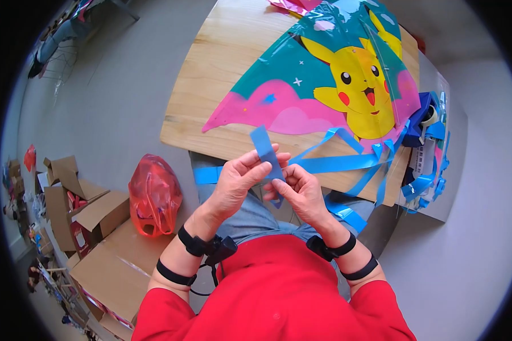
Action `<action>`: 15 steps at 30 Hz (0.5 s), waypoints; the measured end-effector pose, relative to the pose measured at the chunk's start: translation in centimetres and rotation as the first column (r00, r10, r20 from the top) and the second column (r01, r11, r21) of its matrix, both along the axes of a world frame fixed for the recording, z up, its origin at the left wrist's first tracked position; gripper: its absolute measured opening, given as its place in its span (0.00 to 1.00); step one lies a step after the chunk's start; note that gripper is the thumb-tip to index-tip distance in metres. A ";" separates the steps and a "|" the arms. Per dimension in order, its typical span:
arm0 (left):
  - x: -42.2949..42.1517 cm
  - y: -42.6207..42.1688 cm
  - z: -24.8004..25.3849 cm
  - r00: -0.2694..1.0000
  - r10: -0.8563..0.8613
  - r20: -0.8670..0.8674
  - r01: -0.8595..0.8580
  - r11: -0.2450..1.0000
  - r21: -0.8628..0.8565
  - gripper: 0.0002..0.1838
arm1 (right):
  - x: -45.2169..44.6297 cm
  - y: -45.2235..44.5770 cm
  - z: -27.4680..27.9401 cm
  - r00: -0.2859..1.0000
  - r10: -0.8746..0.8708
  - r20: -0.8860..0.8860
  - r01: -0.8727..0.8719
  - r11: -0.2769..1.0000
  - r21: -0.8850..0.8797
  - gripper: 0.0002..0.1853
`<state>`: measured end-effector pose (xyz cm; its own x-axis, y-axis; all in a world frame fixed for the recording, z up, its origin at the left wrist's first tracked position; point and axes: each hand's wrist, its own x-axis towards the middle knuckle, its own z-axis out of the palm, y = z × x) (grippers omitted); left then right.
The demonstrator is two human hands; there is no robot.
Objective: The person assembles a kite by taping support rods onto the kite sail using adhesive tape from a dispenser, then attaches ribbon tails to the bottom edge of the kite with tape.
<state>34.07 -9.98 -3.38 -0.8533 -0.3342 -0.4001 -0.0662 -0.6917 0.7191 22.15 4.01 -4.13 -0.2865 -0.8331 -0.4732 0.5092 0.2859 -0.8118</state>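
Both hands meet just off the near edge of the wooden table, pinching one short blue strip [263, 145]. My left hand [237, 177] grips its middle between thumb and fingers, with the upper end sticking up. Close beside it, my right hand [300, 190] holds the lower part between thumb and forefinger. Beyond them a kite with a yellow cartoon figure [361, 85] on green and pink lies flat on the table [202, 85]. Long blue ribbons [338, 164] run from near the hands across the table's front edge.
A red plastic bag [155, 193] stands at the left by cardboard boxes [116, 267]. On the right, a blue box [417, 120] and a bundle of blue ribbons [424, 184] sit beside the table. Black straps with small devices are on both forearms.
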 end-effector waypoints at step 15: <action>12.2 -12.0 0.5 0.675 0.738 -0.001 -0.692 0.632 -0.349 0.15 | -0.7 7.7 0.1 -0.007 0.538 -0.843 -0.412 0.767 0.492 0.19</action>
<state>46.30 -21.97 -2.89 -0.2424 -0.9355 -0.2571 0.2493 -0.3162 0.9153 21.50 11.75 -4.03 -0.0859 -0.9586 -0.2713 -0.8608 0.2086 -0.4643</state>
